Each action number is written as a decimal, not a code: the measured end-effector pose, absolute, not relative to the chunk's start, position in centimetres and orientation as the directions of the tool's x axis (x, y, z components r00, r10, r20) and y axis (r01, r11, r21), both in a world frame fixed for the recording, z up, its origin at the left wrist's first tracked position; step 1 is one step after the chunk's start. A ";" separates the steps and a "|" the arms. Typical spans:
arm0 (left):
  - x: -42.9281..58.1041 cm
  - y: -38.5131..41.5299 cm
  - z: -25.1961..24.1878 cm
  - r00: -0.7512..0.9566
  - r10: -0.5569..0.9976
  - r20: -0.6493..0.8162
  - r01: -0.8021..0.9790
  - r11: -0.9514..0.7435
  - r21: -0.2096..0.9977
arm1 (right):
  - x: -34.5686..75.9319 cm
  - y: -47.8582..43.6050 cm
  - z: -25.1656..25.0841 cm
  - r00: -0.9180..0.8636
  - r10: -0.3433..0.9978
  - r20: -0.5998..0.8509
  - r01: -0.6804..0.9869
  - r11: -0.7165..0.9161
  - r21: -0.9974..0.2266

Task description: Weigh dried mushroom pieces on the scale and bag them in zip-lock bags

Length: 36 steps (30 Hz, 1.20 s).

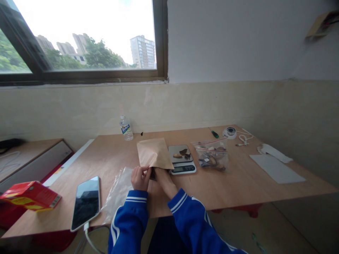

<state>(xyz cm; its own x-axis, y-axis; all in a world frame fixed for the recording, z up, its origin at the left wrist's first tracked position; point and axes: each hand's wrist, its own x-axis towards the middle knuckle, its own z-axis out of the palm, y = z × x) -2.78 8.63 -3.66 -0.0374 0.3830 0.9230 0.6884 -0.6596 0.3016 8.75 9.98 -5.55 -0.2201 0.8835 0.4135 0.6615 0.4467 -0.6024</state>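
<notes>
A brown paper bag (153, 150) lies on the table with its mouth toward me. My left hand (141, 178) pinches the near edge of that mouth. My right hand (163, 177) reaches inside the bag, so its fingers are hidden. Touching or close to the bag's right side is a digital kitchen scale (193, 167). Several dried brown and pale pieces (183, 153), perhaps mushrooms, rest on its plate. Farther right lies a clear zip bag (214, 155) of similar pieces. A crumpled clear plastic bag (116, 192) is left of my left hand.
A tablet (87, 203) with a white cable lies at the front left, beside a red box (33, 195). A plastic bottle (126, 128) stands near the wall. At right are a green-handled tool (215, 134), a white round device (229, 132) and a white sheet (277, 169).
</notes>
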 end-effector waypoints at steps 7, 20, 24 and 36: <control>-2.8 8.8 -4.0 -0.087 0.425 0.901 0.660 -0.653 0.372 | 10.0 6.7 -4.4 -0.282 0.845 0.454 0.721 0.499 -0.482; -2.7 8.6 -3.6 -0.127 0.466 0.876 0.654 -0.624 0.428 | 10.6 4.3 -4.1 -0.318 0.762 0.564 0.841 0.501 -0.203; -2.7 8.6 -3.5 -0.140 0.469 0.872 0.654 -0.617 0.437 | 11.0 3.5 -3.8 -0.314 0.717 0.623 0.792 0.559 -0.244; -2.9 8.9 -3.8 -0.149 0.479 0.865 0.659 -0.604 0.447 | 13.2 2.7 -4.1 -0.291 0.669 0.684 0.723 0.622 -0.300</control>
<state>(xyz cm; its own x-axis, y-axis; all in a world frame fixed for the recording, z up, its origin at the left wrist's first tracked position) -2.85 8.90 -3.84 -0.1487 0.4786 0.8653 0.6594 -0.6042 0.4475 13.19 2.71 -4.14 -0.2911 0.6692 0.6837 0.7234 0.6216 -0.3004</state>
